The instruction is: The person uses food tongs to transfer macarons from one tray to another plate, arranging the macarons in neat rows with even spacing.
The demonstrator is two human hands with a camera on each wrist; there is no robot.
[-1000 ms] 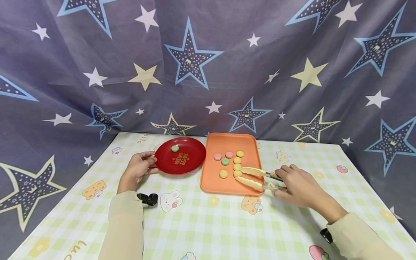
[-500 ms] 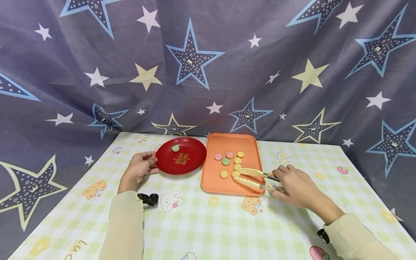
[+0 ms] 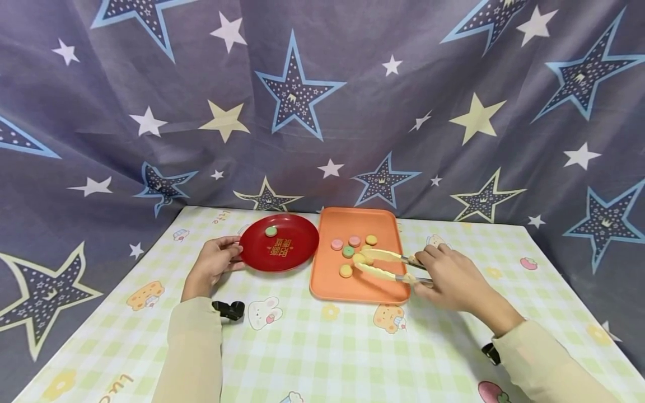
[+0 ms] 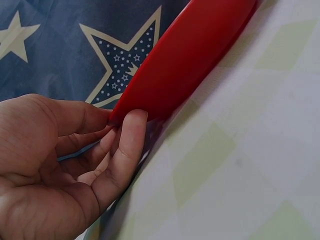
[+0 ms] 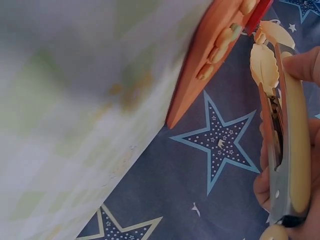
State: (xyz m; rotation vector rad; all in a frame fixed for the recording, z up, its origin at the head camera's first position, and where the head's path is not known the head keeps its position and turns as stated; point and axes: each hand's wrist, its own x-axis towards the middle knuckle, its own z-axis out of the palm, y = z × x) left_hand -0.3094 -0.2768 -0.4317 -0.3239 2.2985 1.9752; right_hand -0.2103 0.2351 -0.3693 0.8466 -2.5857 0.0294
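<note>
My left hand (image 3: 214, 263) pinches the left rim of a red round plate (image 3: 257, 257), thumb and fingers on its edge in the left wrist view. One green macaron (image 3: 271, 231) lies on that plate. On the right, my right hand (image 3: 448, 277) grips tongs (image 3: 385, 255) with cream scalloped tips and metal arms. Between the tips, over the orange tray (image 3: 330, 288), sits a yellow macaron (image 3: 359, 258). The tray bears two pink macarons (image 3: 336, 244), a green one (image 3: 347, 252) and several yellow ones (image 3: 345, 271); the tongs partly cover some.
Plate and tray stand side by side near the back of a table with a green checked cloth (image 3: 302, 347). Behind them hangs a dark curtain (image 3: 322, 56) with stars. A black wrist device (image 3: 229, 309) sits at my left wrist.
The tongs have moved up and left over the tray, with the front yellow macaron between their tips. My left hand and the plate have stayed put.
</note>
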